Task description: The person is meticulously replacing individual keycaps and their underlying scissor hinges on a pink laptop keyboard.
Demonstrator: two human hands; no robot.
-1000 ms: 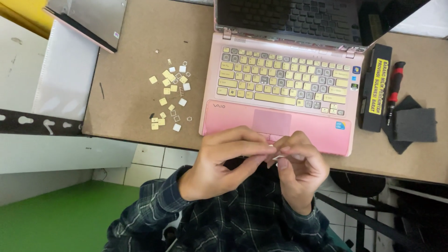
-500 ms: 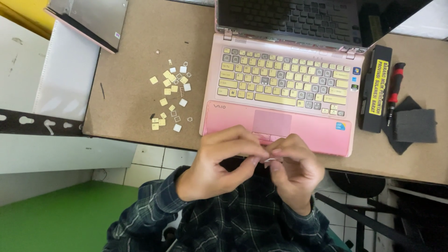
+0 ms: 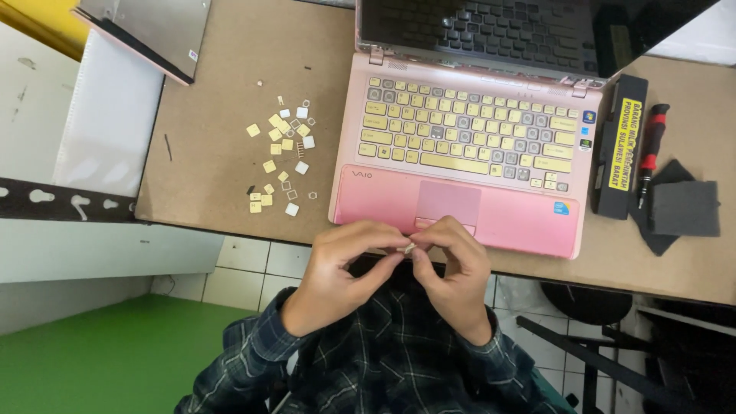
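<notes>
Both my hands pinch tiny pale keycap piece (image 3: pixel 409 248) at bench edge: left hand (image 3: pixel 349 264) steadies, right hand (image 3: pixel 452 268) works it near pink laptop (image 3: pixel 460 207).

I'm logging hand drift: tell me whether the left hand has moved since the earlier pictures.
No. The left hand keeps the same place just below the pink laptop's front edge, pinching a small piece together with the right hand.
</notes>
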